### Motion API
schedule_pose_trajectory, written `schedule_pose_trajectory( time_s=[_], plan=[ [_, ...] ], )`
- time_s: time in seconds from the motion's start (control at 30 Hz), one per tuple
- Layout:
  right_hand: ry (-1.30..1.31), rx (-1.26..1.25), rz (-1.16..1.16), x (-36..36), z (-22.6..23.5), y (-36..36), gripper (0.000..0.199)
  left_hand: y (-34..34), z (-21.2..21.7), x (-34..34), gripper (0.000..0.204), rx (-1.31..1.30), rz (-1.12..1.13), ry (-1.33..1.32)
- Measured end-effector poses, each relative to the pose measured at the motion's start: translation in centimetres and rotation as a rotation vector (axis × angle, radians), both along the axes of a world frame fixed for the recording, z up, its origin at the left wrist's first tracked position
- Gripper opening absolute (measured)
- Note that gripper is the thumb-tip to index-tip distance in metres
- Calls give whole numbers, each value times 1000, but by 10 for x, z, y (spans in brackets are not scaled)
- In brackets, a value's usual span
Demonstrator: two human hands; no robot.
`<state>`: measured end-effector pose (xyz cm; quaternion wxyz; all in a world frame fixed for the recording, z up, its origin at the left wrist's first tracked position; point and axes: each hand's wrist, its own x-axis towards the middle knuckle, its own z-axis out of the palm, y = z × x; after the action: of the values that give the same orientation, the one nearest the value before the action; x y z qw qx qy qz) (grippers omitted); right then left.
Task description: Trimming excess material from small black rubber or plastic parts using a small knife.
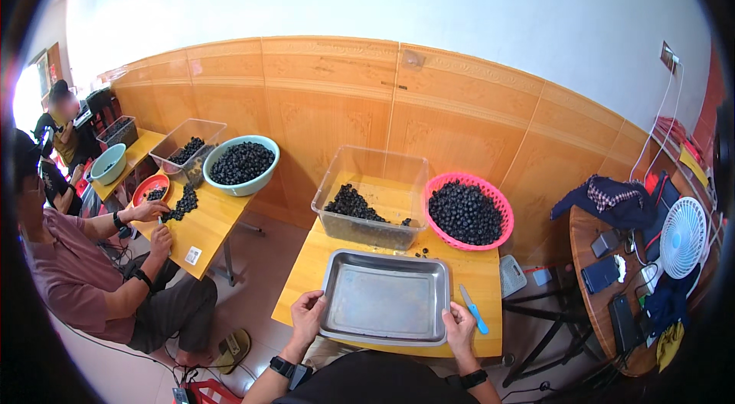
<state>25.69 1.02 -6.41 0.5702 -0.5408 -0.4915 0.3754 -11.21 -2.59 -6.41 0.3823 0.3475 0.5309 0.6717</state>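
On the desk (482,270), a steel tray (385,304) lies long side across, left hand (306,316) and right hand (459,325) each grasping an end.

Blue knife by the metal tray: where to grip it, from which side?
Take the blue knife by its handle end, the lower part nearest the right hand. It lies flat on the wooden table beside the metal tray, free of it, so come from above on the right.
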Motion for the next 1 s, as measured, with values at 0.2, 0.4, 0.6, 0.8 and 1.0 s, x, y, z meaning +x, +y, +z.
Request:
schedule_pose_trajectory(
  time_s=[0.2, 0.4, 0.6, 0.8, 1.0],
  plan=[
    [-44, -42, 21, 2, 4, -3, 37, -2, 2, -1, 23, -20, 5, 6],
    [-4, -19, 17, 3, -3, -2, 37, 0, -6, -2, 23, 1, -4, -7],
    [-30, -8, -8, 1, 3, -1, 40, 2, -2, -1, 23, -21, -4, 6],
    [-16, 1, -16, 2, -4, 1, 39, 1, -5, -3, 23, -33, -7, 4],
    [-54, -35, 9, 4, 0, -2, 37, -1, 1, 0, 22, -27, -2, -16]
  ],
)
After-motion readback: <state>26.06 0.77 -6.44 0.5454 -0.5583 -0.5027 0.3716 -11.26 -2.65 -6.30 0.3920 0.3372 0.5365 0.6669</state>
